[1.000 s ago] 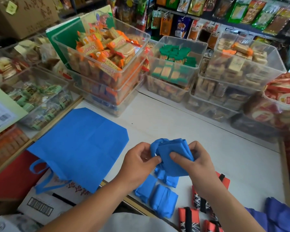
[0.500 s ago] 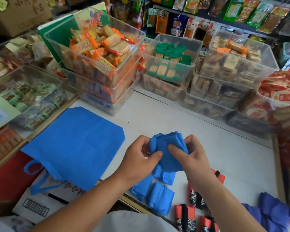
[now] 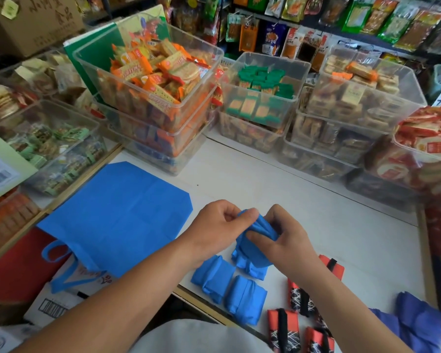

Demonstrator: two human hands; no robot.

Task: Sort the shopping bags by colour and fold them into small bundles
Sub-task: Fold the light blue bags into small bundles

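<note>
Crowding white counter (image 3: 278, 194): snack bins (image 3: 260, 110), blue bundles (image 3: 243, 299)

We look down on a white desk (image 3: 265, 189) edged at nine o'clock by a wooden strip (image 3: 45, 211). From nine round to three o'clock it is ringed by stacked clear plastic bins (image 3: 262, 118) full of wrapped snacks. Beyond them we see snack packets (image 3: 367, 19) hanging on a dark rack at twelve to one, a brown cardboard box (image 3: 36, 21) at eleven, and a white barcoded carton (image 3: 51, 307) at seven, all in soft, even light.
</note>
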